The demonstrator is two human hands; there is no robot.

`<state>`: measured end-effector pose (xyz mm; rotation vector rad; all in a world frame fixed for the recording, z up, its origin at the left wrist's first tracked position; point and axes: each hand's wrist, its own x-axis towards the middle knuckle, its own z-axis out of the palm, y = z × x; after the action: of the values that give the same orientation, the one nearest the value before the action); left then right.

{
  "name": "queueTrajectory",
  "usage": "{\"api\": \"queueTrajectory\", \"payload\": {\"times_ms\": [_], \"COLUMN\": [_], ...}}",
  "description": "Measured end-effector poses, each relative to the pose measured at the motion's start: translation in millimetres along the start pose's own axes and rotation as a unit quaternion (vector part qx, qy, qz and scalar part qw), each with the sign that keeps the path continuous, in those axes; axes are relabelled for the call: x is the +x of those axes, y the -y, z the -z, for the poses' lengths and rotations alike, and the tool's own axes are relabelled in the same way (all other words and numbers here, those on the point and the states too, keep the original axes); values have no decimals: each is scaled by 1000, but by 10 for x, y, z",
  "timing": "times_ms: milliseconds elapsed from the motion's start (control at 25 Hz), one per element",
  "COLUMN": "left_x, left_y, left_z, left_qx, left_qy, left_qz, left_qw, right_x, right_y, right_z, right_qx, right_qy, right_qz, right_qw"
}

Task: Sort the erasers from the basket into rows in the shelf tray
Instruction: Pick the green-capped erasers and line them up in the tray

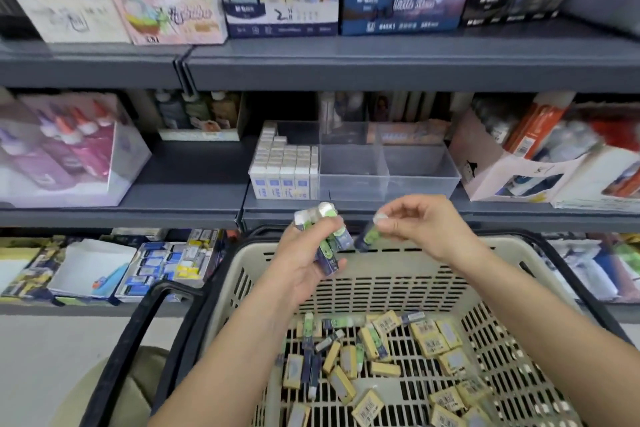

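Note:
A beige plastic basket [349, 288] with black handles sits in front of me, holding several loose erasers [381, 354] in yellow and dark blue-green sleeves. My left hand [304, 260] grips a bunch of blue-green erasers [323, 232] above the basket's far rim. My right hand [426, 225] pinches a single blue-green eraser [370, 236] just to the right of that bunch. On the middle shelf stands a clear divided tray [388, 180]; its left section holds rows of white erasers [284, 166], while the two right sections hold nothing.
Grey shelves carry boxes of pens and notebooks above, glue bottles [69, 135] at the left and a white display box [519, 163] at the right of the tray. The lower shelf holds more stationery boxes [166, 263].

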<state>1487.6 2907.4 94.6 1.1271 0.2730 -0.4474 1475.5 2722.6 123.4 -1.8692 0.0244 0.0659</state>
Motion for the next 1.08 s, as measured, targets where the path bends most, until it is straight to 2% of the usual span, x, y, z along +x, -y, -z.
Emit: {"api": "queueTrajectory", "payload": {"times_ms": [160,280,360,480,640,720,880,1000,1080], "left_x": [211,337,397,464,500,495,476,474,471], "left_y": [-325,-353,-318,-319,-353,-356,-368,-373,-377], "left_z": [25,107,151,184,180,178,175,172,168], "left_qx": [-10,-21,-28,-43,-56,-61,-66,-65,-50], "left_qy": [-33,-56,-67,-72,-63,-58,-54,-53,-45], "left_qz": [-76,-89,-88,-79,-73,-69,-61,-61,-63], "left_qw": [996,994,993,993,994,994,994,995,996], "right_x": [614,1028,1226,1373,1401,1392,1316,1174,1054], "right_y": [372,550,571,542,459,438,489,576,661], "right_z": [10,-124,-225,-306,-358,-361,-324,-360,-429], "right_qx": [-51,-129,-241,-375,-464,-477,-463,-409,-340], "right_qy": [-57,-69,-27,60,145,161,136,65,86], "right_qz": [74,70,45,21,25,35,37,93,109], "right_qw": [994,987,969,925,873,863,875,906,930]}}
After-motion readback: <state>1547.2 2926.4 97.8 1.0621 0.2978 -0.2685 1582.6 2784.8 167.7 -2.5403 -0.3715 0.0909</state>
